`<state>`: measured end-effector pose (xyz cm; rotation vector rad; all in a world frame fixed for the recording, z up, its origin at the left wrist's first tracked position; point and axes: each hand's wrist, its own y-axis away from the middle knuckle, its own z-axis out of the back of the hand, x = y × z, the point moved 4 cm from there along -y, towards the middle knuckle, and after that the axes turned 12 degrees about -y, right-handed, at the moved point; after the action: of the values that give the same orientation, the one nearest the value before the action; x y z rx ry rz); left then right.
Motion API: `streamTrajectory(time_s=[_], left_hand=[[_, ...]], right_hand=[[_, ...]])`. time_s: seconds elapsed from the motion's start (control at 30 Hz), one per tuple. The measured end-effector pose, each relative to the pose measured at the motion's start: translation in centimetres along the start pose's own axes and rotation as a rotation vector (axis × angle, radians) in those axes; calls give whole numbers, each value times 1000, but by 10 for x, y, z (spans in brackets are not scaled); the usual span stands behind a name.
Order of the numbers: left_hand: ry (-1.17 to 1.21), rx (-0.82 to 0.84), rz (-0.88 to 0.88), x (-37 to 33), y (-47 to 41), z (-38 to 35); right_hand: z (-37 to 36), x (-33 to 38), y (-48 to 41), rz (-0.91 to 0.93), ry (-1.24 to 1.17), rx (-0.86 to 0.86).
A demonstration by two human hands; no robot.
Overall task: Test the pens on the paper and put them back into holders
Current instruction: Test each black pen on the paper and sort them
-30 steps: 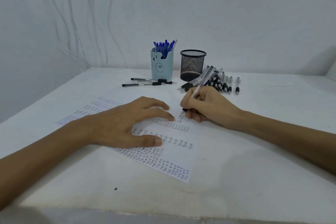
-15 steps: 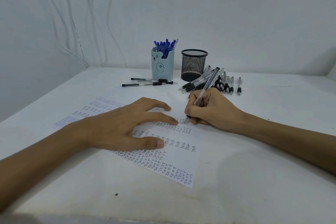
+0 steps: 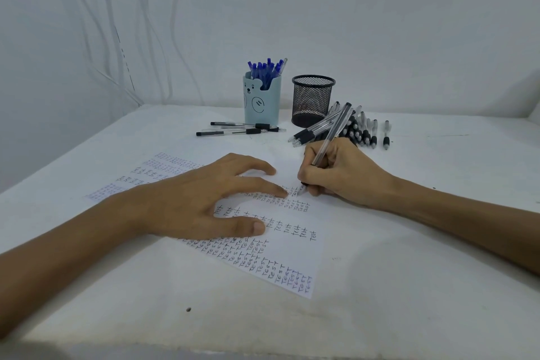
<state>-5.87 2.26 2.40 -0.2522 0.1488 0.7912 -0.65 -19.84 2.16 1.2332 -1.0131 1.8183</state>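
A sheet of paper [image 3: 292,245] covered in rows of the word "test" lies on the white table. My left hand [image 3: 204,202] rests flat on it with fingers spread. My right hand [image 3: 342,175] grips a clear black-tipped pen [image 3: 333,131], its tip touching the paper's far right part. Behind stand a light blue bear holder [image 3: 263,102] full of blue pens and a black mesh holder [image 3: 312,99]. A pile of black pens [image 3: 359,128] lies right of the mesh holder.
Three black pens [image 3: 236,128] lie loose in front of the blue holder. White walls close the table at the back and left, with cables [image 3: 87,23] hanging in the corner. The table's front edge [image 3: 204,351] runs along the bottom.
My right hand and the pen tip have shifted slightly right along the paper while writing. My left hand stays flat on the sheet.
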Motion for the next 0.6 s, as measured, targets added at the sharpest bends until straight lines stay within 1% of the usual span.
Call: streamTrajectory(time_s=[0.07,0.1,0.27,0.6], left_hand=[[21,-3,18,5,-3,-4],[-9,3,28,9,-4,-7],[-29,-11,21,12,-4,-7],[-71,16,36,17,-5,-10]], right_hand=[[-1,0,0,-11,4,4],[-1,1,0,-13,10,3],[-1,1,-1,-26,-12,-21],[0,0,-2,-14,21,-22]])
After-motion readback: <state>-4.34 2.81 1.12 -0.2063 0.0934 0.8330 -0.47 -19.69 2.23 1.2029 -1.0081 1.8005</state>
